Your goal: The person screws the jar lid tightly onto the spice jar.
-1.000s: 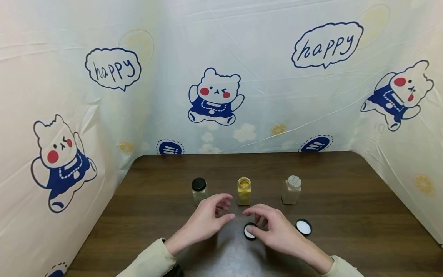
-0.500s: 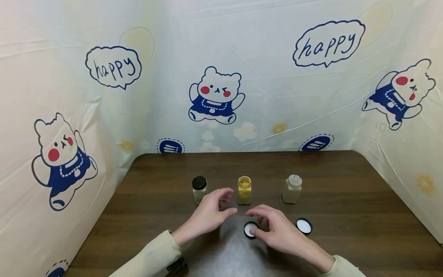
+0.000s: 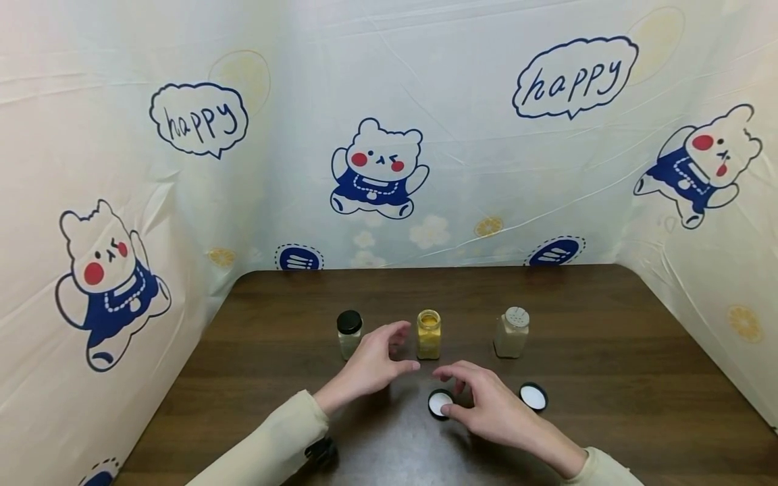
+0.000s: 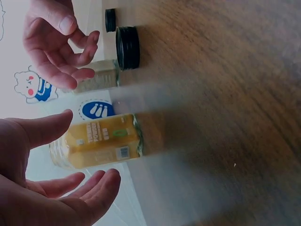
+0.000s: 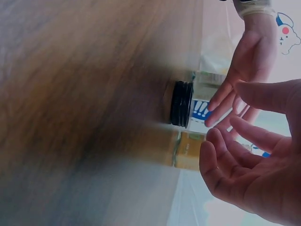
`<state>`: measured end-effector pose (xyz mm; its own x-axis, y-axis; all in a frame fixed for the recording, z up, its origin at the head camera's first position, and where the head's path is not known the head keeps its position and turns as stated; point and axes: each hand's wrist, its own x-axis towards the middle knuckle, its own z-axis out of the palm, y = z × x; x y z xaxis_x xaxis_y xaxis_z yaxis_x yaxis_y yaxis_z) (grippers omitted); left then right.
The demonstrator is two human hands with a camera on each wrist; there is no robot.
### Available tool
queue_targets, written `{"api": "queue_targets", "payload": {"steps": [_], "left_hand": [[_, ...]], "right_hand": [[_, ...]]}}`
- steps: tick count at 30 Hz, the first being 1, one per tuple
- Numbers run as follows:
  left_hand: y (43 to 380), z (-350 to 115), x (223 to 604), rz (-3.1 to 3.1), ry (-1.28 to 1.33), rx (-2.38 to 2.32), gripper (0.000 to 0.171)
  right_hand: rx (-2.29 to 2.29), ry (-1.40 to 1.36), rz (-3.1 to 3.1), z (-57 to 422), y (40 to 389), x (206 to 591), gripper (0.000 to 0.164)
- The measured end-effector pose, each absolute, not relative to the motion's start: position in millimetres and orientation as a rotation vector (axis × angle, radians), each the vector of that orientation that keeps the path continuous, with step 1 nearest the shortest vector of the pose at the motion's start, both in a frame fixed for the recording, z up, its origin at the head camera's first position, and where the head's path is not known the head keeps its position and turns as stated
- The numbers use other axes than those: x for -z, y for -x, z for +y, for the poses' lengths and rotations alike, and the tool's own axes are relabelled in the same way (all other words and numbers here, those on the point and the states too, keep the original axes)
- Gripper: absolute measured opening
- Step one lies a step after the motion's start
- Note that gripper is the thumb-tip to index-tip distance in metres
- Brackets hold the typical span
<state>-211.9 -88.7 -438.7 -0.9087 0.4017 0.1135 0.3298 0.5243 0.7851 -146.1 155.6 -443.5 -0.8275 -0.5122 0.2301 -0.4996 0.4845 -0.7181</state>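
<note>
My left hand (image 3: pixel 373 361) hovers just left of the open glass jar of yellow powder (image 3: pixel 428 337), whose label in the left wrist view reads turmeric powder. Its thumb and fingers (image 4: pixel 96 195) are spread apart with the jar showing between them, and nothing is gripped. My right hand (image 3: pixel 486 408) hangs in front of that jar with relaxed, slightly bent fingers (image 5: pixel 216 162), holding nothing. Its thumb overlaps the upturned black lid (image 3: pixel 439 404) with a white liner in the head view; in the right wrist view the lid (image 5: pixel 182 103) sits on the table beyond the fingers.
A black-capped jar (image 3: pixel 349 335) stands left of the yellow one, partly behind my left hand. To the right is a pale-filled jar with a perforated shaker top (image 3: pixel 512 333). Another upturned lid (image 3: pixel 533 397) lies in front of it. A printed curtain (image 3: pixel 389 81) surrounds the wooden table (image 3: pixel 608 317).
My left hand has moved forward and slightly right, up beside the yellow powder jar. My right hand has barely shifted, and the jars and lids have stayed in place.
</note>
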Motion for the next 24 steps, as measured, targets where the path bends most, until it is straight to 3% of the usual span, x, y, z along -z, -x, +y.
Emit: {"api": "queue_targets", "payload": {"steps": [24], "left_hand": [[239.5,-74.1,454.2,2.68,-0.627,-1.272,0.076]], "right_hand": [[1.035,0.915,2.644,157.5,153.3,448.0,0.048]]}}
